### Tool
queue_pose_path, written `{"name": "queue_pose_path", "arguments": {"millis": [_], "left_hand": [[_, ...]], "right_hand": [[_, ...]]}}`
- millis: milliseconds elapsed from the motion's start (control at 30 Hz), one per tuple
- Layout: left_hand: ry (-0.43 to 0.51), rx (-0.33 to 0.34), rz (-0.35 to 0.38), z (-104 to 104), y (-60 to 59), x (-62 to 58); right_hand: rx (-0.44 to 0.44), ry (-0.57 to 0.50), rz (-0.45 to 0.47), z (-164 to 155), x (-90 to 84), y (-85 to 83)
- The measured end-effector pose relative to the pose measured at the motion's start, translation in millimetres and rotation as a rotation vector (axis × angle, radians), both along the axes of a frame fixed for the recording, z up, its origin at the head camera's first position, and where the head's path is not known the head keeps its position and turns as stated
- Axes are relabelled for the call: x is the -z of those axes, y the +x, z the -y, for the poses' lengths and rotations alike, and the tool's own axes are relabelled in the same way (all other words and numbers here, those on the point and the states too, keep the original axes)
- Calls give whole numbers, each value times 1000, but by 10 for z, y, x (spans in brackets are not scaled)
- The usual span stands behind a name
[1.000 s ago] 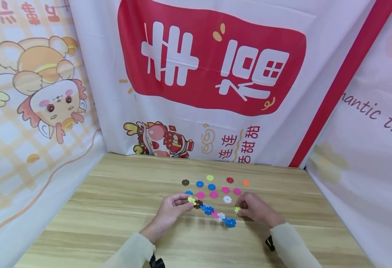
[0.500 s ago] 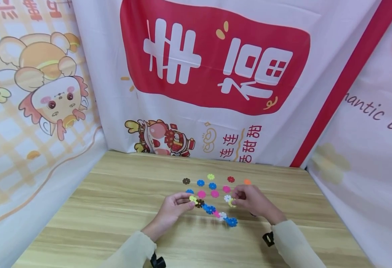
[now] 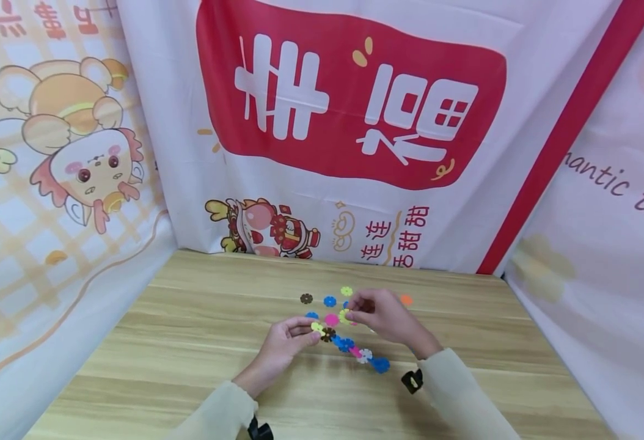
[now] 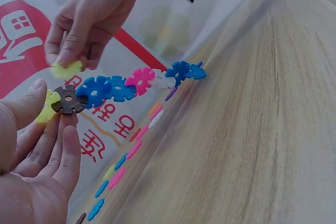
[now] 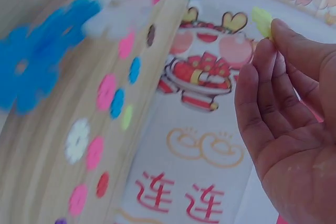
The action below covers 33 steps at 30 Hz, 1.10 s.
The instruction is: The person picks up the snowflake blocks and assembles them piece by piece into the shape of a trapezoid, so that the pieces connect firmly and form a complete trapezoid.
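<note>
My left hand pinches the yellow end piece of a chain of slotted snowflake discs. From it run a brown disc, blue ones, a pink disc, a white disc and blue at the far end. The chain slants out to the right, held above the table. My right hand pinches a loose yellow snowflake disc between thumb and index finger. That disc is close to the chain's yellow end, with a gap between them in the left wrist view.
Loose discs lie flat on the wooden table beyond the chain, among them a brown one, a yellow one and an orange one. Printed cloth hangs along the back and both sides.
My right hand has moved left, carrying the yellow disc across the loose pieces to near the chain's yellow end. The left hand and the chain have stayed nearly still.
</note>
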<state>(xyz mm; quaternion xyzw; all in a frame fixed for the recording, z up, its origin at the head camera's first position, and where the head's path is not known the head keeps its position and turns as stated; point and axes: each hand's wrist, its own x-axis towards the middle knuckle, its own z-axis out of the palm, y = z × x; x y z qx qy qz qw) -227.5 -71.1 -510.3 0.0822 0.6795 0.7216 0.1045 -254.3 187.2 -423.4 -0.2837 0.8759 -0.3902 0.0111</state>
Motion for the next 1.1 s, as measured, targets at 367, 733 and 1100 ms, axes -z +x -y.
{"name": "queue_pose_path", "arguments": {"millis": [367, 733, 1100], "left_hand": [[2, -17, -8, -6, -9, 36], [-1, -81, 28, 177, -23, -1], [22, -32, 25, 300, 3, -26]], "right_hand": [[27, -83, 2, 220, -9, 34], [129, -17, 87, -326, 222, 206], [266, 14, 180, -457, 450, 373]]}}
